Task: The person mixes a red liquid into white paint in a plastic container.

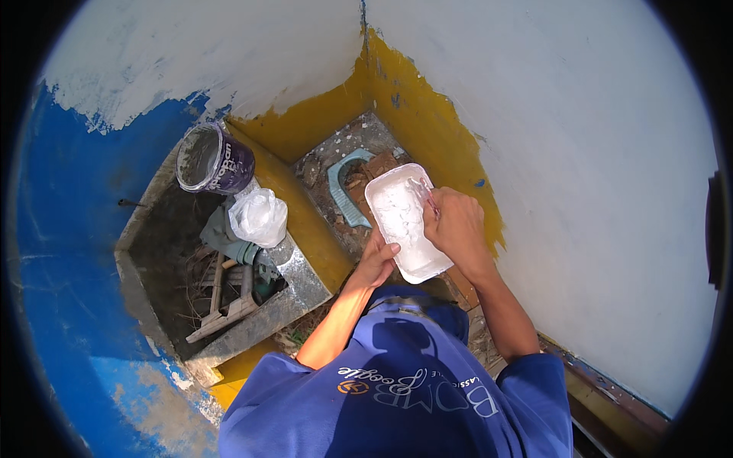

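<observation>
Left hand (376,258): thumb extended | right hand (460,226): fingers curled | forearms (505,313) angled inward

- Dark purple, round plastic bucket (243,162): large white lettering (222,166) on its side.
- Royal-blue, short-sleeved fabric shirt (397,420): pale lettering (401,387) across the front, upside down in this view, beside a small orange emblem (353,388).

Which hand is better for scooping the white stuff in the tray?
Probably the right hand: it's at the tray's right side, beside the white stuff, and seems to grip a thin tool, mostly hidden. The left hand holds the tray's left edge, so it suits steadying.
</observation>
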